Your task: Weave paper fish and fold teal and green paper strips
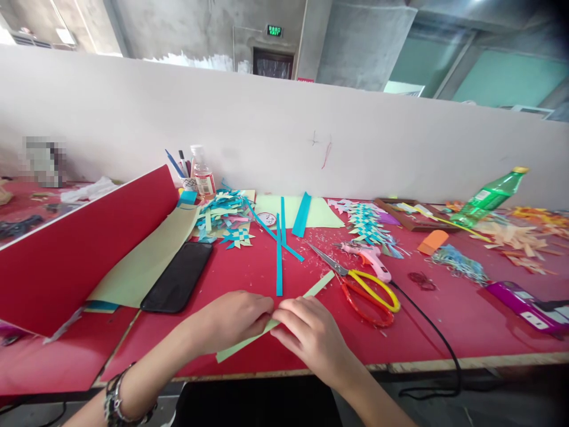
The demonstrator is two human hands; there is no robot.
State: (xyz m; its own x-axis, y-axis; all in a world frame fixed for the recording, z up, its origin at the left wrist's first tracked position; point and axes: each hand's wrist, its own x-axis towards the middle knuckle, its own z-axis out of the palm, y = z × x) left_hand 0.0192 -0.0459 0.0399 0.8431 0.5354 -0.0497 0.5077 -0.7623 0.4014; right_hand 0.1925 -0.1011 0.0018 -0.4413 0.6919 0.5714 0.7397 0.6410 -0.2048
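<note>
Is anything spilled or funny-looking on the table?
Yes: tiny pale bits lie strewn over the red tabletop near the metal scissors with mismatched yellow and red handles. Loose and untidy, they look spilled.

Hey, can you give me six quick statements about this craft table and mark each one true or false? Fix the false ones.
1. The left hand and right hand are both on the light green strip. True.
2. The scissors are in the right hand. False: the scissors lie on the red table, beyond the right hand.
3. The black phone lies to the left of both hands. True.
4. The green bottle stands upright. False: the green bottle is tilted, its cap toward the right.
5. Blue strips lie on the table beyond the hands. True.
6. The glue gun is blue. False: the glue gun is pink.
</note>
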